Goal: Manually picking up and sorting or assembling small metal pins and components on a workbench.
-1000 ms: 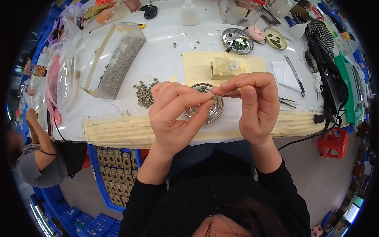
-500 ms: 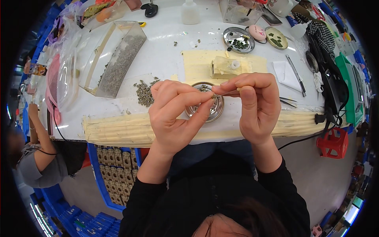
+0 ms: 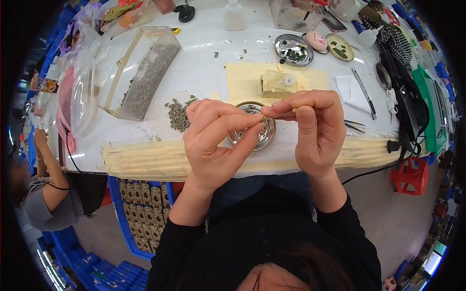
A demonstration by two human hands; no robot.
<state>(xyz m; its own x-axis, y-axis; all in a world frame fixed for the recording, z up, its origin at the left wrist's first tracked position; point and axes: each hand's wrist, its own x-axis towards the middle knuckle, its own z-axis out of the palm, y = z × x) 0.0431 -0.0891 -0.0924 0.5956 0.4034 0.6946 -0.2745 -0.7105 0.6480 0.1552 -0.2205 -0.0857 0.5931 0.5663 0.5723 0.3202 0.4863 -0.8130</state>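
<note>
Both of my hands meet above a small round metal dish that holds several tiny pieces. My left hand pinches a tiny greyish-green piece between thumb and forefinger; its exact kind is too small to tell. Facing it, my right hand grips a thin, slender tool whose tip reaches the piece. The fingers hide much of that tool. A pile of similar small greyish-green pieces lies on a clear sheet, left of my left hand.
A clear bin of small grey pieces stands at the left. Ahead is a tape-covered block. Farther right are a metal dish of dark green pieces, a pen-like tool and tweezers. A blue crate sits below the table edge.
My hands stay almost in place. The thin tool in my right hand has tilted slightly at the piece; nothing else has visibly moved.
</note>
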